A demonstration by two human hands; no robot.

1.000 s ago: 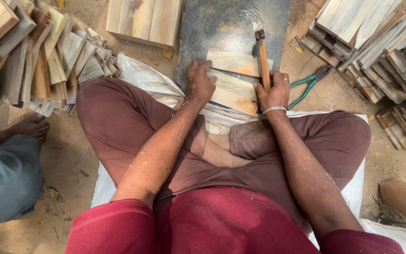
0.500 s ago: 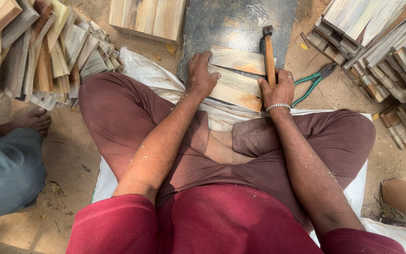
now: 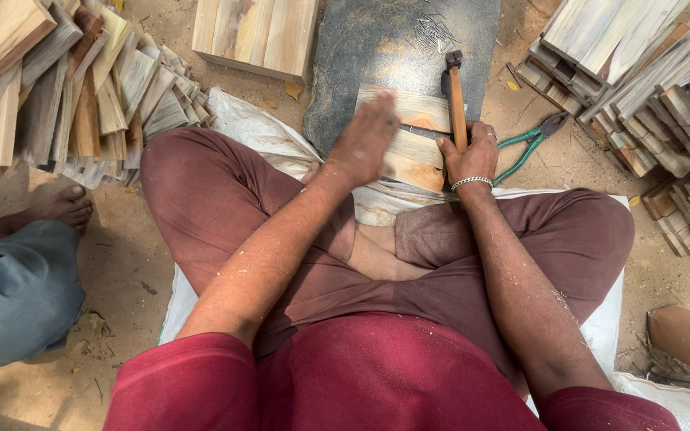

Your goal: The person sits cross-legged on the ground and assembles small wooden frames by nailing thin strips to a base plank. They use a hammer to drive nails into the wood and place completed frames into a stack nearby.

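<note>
From my remote post, I see the left hand (image 3: 367, 137), pressed flat on the wooden slats (image 3: 409, 136) half a second ago, now lifted and blurred above them, fingers loose and holding nothing. The right hand (image 3: 469, 156) keeps its closed grip on the hammer (image 3: 457, 96), head resting on the dark stone slab (image 3: 361, 48) beside scattered nails (image 3: 433, 32). The slats lie unpinned on the slab; I judge the hand is moving off them. Green pliers (image 3: 530, 148) lie nearby.
</note>
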